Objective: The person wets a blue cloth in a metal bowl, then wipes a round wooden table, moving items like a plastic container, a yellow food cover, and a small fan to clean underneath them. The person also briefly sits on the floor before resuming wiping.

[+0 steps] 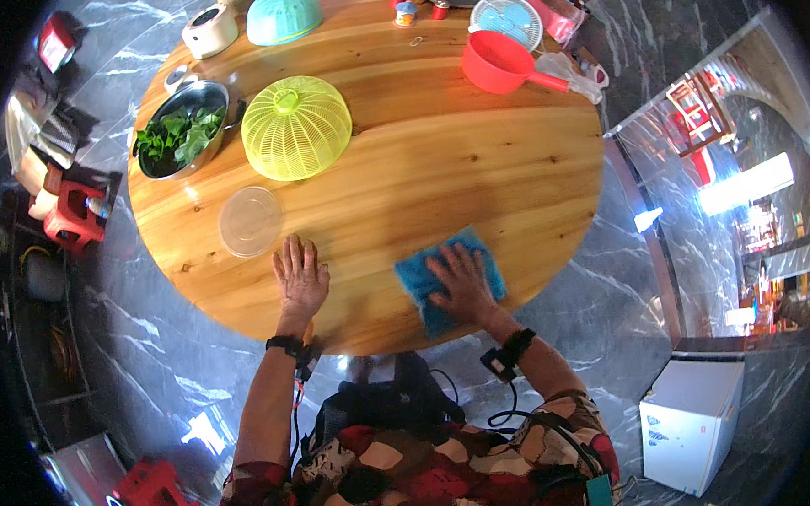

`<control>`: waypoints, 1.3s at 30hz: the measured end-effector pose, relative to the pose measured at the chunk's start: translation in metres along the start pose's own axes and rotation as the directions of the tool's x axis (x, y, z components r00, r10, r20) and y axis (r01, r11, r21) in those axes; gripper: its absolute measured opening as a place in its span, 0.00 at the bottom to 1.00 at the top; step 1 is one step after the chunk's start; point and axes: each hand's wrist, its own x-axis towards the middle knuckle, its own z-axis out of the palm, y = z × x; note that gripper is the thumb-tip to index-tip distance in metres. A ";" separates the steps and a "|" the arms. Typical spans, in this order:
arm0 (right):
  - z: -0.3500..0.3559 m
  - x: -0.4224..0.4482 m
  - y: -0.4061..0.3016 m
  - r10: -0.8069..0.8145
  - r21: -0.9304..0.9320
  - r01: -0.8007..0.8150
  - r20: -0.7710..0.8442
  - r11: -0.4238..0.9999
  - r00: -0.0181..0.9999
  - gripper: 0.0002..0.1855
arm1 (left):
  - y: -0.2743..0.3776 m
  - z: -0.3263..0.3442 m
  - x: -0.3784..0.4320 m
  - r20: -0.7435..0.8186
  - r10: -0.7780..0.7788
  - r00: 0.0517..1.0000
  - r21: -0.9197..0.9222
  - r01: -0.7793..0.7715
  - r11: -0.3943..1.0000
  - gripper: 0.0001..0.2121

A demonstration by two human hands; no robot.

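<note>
My right hand lies flat, fingers spread, on a blue cloth near the front right edge of the round wooden table. My left hand rests palm down on the wood at the front left, holding nothing. Just beyond its fingertips lies a clear round plastic lid. Behind the lid stands a yellow-green mesh food cover, and to its left a metal pan holds green leaves. Both wrists wear black straps with small cabled devices.
A red plastic dipper and a white basket sit at the back right. Small jars, a turquoise mesh cover and a white appliance stand along the far side. Red stools and a white cabinet stand on the floor.
</note>
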 end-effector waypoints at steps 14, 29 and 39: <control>-0.013 0.139 0.142 0.399 -0.055 -0.423 -0.239 0.905 0.885 0.35 | 0.002 -0.023 -0.024 0.083 -0.037 0.996 -0.022 0.039 0.999 0.31; 0.061 0.122 -0.031 0.348 -0.086 -0.378 -0.248 0.922 0.904 0.39 | -0.001 -0.004 -0.031 0.018 -0.043 0.999 -0.033 0.044 0.999 0.28; 0.050 -0.018 -0.104 -0.091 -0.003 0.091 -0.006 0.996 0.996 0.39 | 0.021 0.010 -0.046 0.005 -0.087 0.996 0.014 0.087 0.996 0.29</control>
